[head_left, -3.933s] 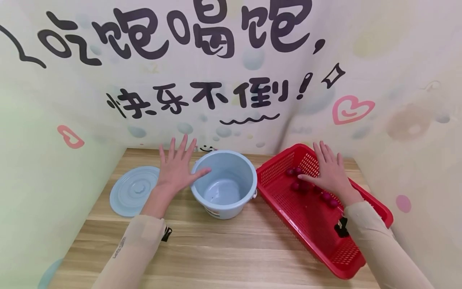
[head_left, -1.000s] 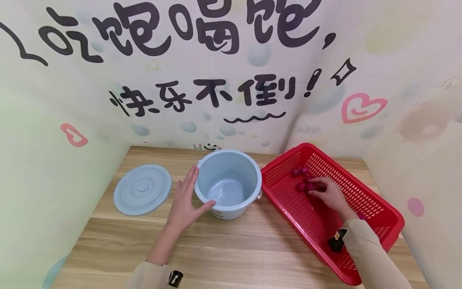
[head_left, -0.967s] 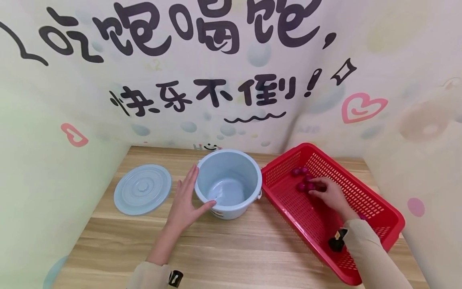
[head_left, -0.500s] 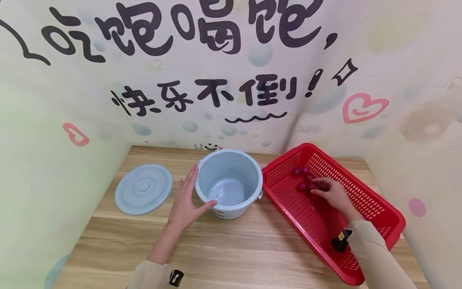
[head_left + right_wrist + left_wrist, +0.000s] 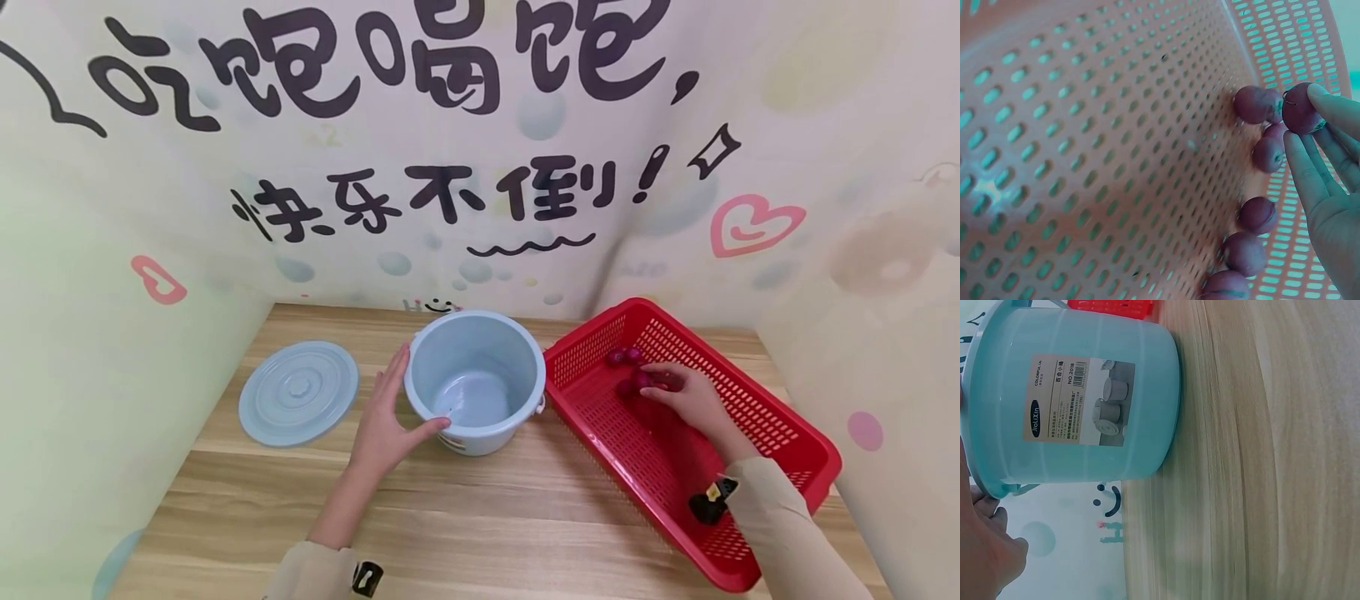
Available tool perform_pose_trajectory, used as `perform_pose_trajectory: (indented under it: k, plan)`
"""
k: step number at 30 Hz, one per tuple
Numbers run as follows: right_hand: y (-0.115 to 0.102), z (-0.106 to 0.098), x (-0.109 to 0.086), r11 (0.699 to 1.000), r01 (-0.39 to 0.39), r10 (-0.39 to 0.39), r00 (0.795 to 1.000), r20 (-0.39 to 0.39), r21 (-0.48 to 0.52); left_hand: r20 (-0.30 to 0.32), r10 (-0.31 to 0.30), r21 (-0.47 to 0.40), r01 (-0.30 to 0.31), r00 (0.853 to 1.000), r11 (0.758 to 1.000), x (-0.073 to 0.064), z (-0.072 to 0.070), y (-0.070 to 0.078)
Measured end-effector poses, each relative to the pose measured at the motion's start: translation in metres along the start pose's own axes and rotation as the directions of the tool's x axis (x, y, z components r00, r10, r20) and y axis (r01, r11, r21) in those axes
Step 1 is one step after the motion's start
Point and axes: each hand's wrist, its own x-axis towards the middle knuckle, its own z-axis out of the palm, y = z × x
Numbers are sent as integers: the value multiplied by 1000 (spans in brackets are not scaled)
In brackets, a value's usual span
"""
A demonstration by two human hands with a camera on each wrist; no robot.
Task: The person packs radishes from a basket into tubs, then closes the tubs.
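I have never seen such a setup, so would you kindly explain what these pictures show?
No machine here: a person works bare-handed. The widest picture comes from a camera worn on the head, looking forward and down; the other two come from one camera on each wrist, the left one showing things turned sideways. On the wooden table are a pale blue lid, an open pale blue bucket and a red basket holding small round purplish things, perhaps onions. The left hand lies against the bucket's rim. The right hand, inside the basket, pinches one purplish thing in its fingers.
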Motion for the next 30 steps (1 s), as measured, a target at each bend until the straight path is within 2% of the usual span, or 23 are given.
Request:
perform_pose_trajectory:
  k: [15,30]
  plan:
    - [-23,2,3,999,23,-23,1000,0,26,-11,3,-10,-3,1000,1000,-2,1,-1]
    - [-47,8,2,982,152,-153,988,-1,111,26,-62,-18,62,998,998,-2,0,3]
